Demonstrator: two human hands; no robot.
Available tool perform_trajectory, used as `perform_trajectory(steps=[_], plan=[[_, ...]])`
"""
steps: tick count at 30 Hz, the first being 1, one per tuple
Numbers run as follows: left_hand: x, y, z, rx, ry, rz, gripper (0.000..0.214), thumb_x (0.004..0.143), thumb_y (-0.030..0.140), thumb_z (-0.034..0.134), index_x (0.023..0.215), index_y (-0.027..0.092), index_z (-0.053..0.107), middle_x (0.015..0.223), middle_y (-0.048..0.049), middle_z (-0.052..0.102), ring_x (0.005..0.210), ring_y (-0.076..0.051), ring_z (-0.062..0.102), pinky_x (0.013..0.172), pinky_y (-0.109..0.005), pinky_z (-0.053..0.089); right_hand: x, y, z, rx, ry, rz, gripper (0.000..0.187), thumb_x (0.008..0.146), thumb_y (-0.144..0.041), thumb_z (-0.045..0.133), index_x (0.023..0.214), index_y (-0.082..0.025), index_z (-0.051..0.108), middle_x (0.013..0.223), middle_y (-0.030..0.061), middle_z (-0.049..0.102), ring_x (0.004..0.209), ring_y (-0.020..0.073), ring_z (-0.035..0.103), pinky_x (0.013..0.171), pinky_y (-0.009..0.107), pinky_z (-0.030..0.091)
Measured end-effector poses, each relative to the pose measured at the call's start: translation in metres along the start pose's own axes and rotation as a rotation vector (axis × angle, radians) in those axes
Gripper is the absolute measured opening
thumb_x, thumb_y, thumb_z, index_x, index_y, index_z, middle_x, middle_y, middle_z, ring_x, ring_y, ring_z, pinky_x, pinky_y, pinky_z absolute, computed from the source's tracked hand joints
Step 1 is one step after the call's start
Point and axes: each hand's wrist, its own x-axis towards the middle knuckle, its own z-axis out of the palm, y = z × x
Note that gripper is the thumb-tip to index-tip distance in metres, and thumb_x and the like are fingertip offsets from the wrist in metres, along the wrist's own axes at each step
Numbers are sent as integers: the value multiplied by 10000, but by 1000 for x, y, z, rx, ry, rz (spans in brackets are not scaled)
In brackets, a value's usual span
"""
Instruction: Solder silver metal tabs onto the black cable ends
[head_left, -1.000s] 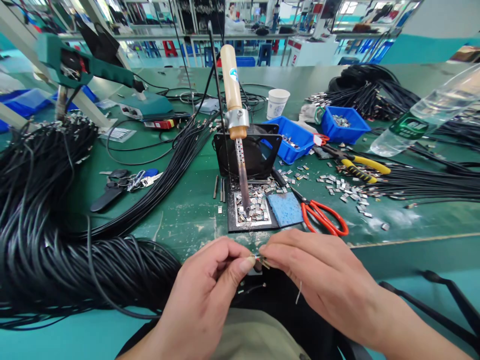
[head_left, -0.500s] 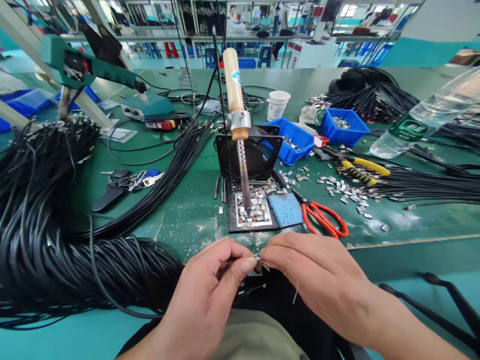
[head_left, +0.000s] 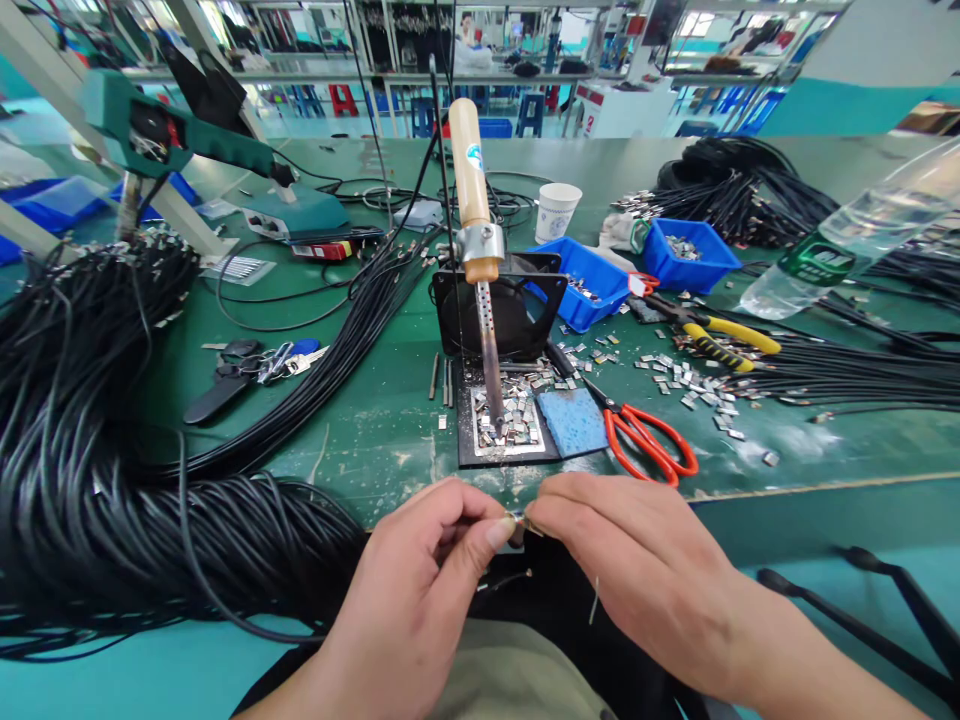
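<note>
Two bare hands met just in front of the table's near edge, above the wearer's lap. The left hand (head_left: 424,590) had its thumb and forefinger pinched together, a grip closed on a tiny metallic piece (head_left: 517,517). The right hand (head_left: 645,570) came to the same piece from the opposite side, its fingers bent downward; its thumb was hidden, so I could not tell how tight that grip was. The piece lay between the two sets of fingertips, largely covered by them. A pale strand (head_left: 595,603) hung below the right fingers.

Directly beyond the hands, on the green table (head_left: 382,420), an iron (head_left: 481,268) slanted tip-down over a small tray (head_left: 517,450) heaped with metal bits; whether the tip touched them could not be told. A black fan (head_left: 454,310) stood behind the iron. To the right of the tray lay a blue sponge (head_left: 574,420), then red-handled cutters (head_left: 667,422). Farther back were two blue bins of metal parts, the nearer (head_left: 600,312) in front of a paper cup (head_left: 557,215), the other (head_left: 694,275) behind yellow-handled pliers (head_left: 731,330). A bottle (head_left: 825,255) appeared aslant at the far right. At the left, black cables (head_left: 187,560) spilled over the table edge, with keys (head_left: 277,365) lying beside them.
</note>
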Motion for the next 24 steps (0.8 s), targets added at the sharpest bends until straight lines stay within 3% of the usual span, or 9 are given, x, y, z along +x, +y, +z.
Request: perform_trajectory(steps=[3, 7, 11, 16, 19, 24], plan=[[0, -4, -4, -32, 27, -27, 266, 1017, 421, 597, 852, 225, 669, 687, 37, 523, 598, -141, 430, 535, -247, 366, 1, 1, -4, 29, 71, 107, 330, 1007, -25, 494, 1243, -210, 631, 1199, 71, 739, 1066, 199, 695, 882, 308, 524], [0, -7, -5, -127, 15, -18, 224, 995, 395, 638, 851, 226, 665, 742, 30, 547, 638, -145, 450, 565, -249, 385, 12, -5, -5, 315, 157, 395, 152, 1038, -131, 551, 985, -231, 652, 878, -2, 703, 762, 143, 646, 690, 252, 506], [1, -5, -3, -152, 12, 15, 176, 983, 330, 652, 843, 224, 671, 805, 16, 597, 713, -155, 511, 636, -251, 424, 23, -16, 2, 698, 57, 691, 209, 1061, -355, 560, 940, -233, 680, 797, -17, 664, 696, 141, 579, 624, 245, 479], [1, -3, -1, -174, 1, 10, 162, 976, 305, 665, 840, 219, 678, 801, 20, 599, 724, -148, 515, 654, -242, 431, 28, -23, 12, 920, 1, 764, 335, 1063, -448, 526, 861, -207, 640, 750, -23, 558, 697, 142, 489, 622, 257, 417], [1, -4, -1, -229, -25, -50, 155, 960, 343, 697, 874, 214, 693, 779, 22, 595, 698, -143, 493, 623, -235, 420, 29, -23, 14, 953, 17, 765, 324, 1065, -424, 522, 838, -207, 599, 721, -40, 488, 664, 134, 418, 594, 255, 374], [4, -1, -2, -313, -77, -147, 154, 936, 363, 735, 922, 209, 732, 733, 25, 599, 646, -127, 460, 551, -219, 362, 28, -20, 12, 929, 2, 746, 302, 1069, -408, 516, 855, -210, 594, 736, -39, 484, 674, 138, 413, 599, 263, 365]])
